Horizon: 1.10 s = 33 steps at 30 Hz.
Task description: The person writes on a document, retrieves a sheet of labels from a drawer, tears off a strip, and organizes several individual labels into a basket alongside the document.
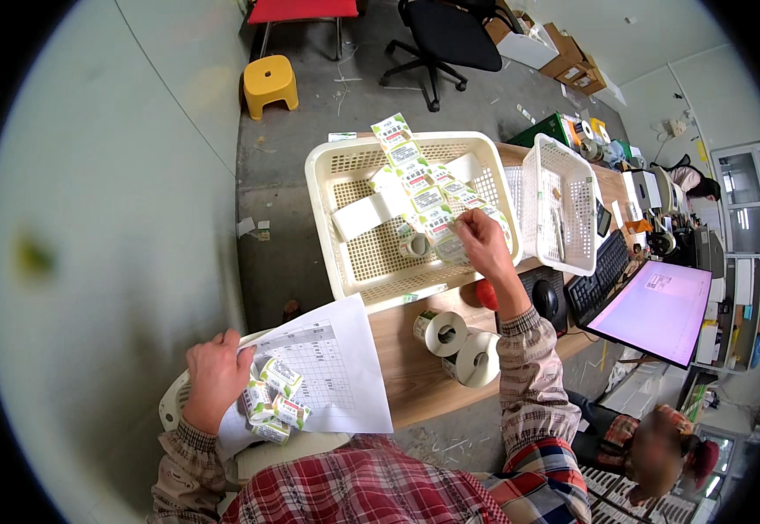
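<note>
Over the cream plastic basket (320, 188), my right hand (483, 242) pinches the near end of a strip of printed labels (416, 179). The strip, green and white, runs across the basket and over its far rim. More label strips and white rolls (362, 216) lie inside the basket. At the lower left my left hand (216, 377) has its fingers closed at the edge of a printed paper sheet (349, 358) with a table on it. Several small rolled label strips (275, 397) rest on the sheet beside that hand.
Two label rolls (445, 334) stand on the wooden table (406, 362). A narrower white basket (559, 205), keyboard (598, 279), mouse (546, 299) and monitor (655, 310) are at the right. Beyond are a yellow stool (270, 83) and black chair (452, 39). Another person (659, 450) is lower right.
</note>
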### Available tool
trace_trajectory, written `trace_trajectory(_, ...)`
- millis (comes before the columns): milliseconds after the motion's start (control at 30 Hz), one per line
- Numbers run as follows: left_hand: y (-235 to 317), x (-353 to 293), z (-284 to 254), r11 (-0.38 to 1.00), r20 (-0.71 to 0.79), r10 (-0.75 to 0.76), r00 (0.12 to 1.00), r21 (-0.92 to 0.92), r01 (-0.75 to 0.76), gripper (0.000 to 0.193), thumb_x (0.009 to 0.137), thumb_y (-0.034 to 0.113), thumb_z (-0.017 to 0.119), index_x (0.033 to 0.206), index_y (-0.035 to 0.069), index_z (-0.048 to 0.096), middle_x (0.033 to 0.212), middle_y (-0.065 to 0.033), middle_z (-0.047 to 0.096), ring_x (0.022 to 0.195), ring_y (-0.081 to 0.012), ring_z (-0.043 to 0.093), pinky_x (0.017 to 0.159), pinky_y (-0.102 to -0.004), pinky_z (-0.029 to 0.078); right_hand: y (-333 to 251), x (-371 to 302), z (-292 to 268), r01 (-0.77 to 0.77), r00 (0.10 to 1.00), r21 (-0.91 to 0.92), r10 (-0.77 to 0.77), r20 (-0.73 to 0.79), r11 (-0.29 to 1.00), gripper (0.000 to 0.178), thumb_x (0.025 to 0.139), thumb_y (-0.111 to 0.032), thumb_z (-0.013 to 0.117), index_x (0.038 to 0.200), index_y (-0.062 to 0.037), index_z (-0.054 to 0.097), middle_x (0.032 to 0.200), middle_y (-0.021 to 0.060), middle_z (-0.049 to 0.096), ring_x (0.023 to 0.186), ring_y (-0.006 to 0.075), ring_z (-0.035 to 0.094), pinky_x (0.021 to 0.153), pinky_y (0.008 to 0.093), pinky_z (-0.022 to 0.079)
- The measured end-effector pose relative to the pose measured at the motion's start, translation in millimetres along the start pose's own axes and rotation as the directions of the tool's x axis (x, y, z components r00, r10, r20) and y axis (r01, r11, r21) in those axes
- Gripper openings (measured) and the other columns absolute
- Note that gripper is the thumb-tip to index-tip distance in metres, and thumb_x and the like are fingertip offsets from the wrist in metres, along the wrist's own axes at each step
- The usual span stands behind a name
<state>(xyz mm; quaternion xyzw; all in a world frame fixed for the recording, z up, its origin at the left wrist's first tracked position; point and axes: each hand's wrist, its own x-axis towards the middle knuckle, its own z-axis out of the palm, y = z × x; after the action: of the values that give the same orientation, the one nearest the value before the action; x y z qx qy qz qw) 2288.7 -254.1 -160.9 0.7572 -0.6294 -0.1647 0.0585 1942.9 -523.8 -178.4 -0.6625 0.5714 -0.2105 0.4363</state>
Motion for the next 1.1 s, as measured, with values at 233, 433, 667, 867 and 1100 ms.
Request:
trace_trajectory(233, -2, -4, 2, 1.0, 0.01, 0.004, 1.0, -0.004, -0.004, 0.023, 0.078, 0.022, 0.067, 0.075, 0.003, 0.054, 0.068, -0.0128, 0.06, 0.059, -0.034, 0.059, 0.055, -0.0463, 0.043, 5, -1, 2, 0.017, 1.0, -0.028, -0.018, -0.019, 0.999, 0.016, 0.09, -0.011, 0.057, 0.09, 0.0045, 0.059, 0.072, 0.0041, 0.057, 0.066, 0.0089, 0.049, 0.06, 0.0256, 0.042)
trace_trajectory(433, -6, -9, 6, 1.0, 0.002, 0.013, 1.0, 0.028, -0.013, 0.023, 0.08, 0.023, 0.065, 0.076, 0.003, 0.054, 0.069, -0.0139, 0.061, 0.06, -0.0353, 0.059, 0.055, -0.0464, 0.043, -13, -23, -1, 0.116, 0.985, 0.043, -0.109, -0.136, 0.992, 0.015, 0.091, -0.012, 0.056, 0.088, 0.0026, 0.057, 0.07, 0.0003, 0.053, 0.064, 0.0082, 0.045, 0.059, 0.025, 0.04)
trace_trajectory(667, -7, -8, 7, 0.999, -0.069, 0.043, 0.997, 0.022, -0.041, 0.023, 0.082, 0.024, 0.063, 0.078, 0.003, 0.055, 0.067, -0.017, 0.061, 0.061, -0.0379, 0.06, 0.055, -0.0494, 0.046, -89, -73, -15, 0.515, 0.804, 0.385, -0.276, -0.528, 0.766, 0.016, 0.1, -0.016, 0.044, 0.096, -0.002, 0.051, 0.078, -0.0025, 0.048, 0.067, 0.0041, 0.04, 0.062, 0.0186, 0.037)
trace_trajectory(867, 10, -4, -20, 0.996, 0.052, -0.026, 0.998, 0.087, 0.021, 0.025, 0.083, 0.028, 0.061, 0.087, 0.004, 0.058, 0.071, -0.0185, 0.063, 0.066, -0.0375, 0.063, 0.059, -0.0493, 0.048, -148, -177, 73, 0.607, 0.792, 0.566, -0.481, -0.376, 0.558, 0.013, 0.093, -0.001, 0.047, 0.105, 0.0021, 0.051, 0.087, 0.0051, 0.054, 0.067, 0.0099, 0.051, 0.057, 0.0233, 0.042)
trace_trajectory(1100, 16, -4, -13, 0.992, -0.036, 0.108, 0.993, 0.07, -0.105, 0.028, 0.083, 0.031, 0.062, 0.079, 0.004, 0.055, 0.062, -0.0171, 0.061, 0.062, -0.0362, 0.062, 0.057, -0.0482, 0.047, -96, -239, 149, 0.586, 0.551, 0.23, -0.591, 0.589, 0.777, 0.008, 0.089, -0.011, 0.052, 0.089, -0.0032, 0.049, 0.064, 0.0151, 0.056, 0.057, 0.0349, 0.058, 0.051, 0.0419, 0.046)
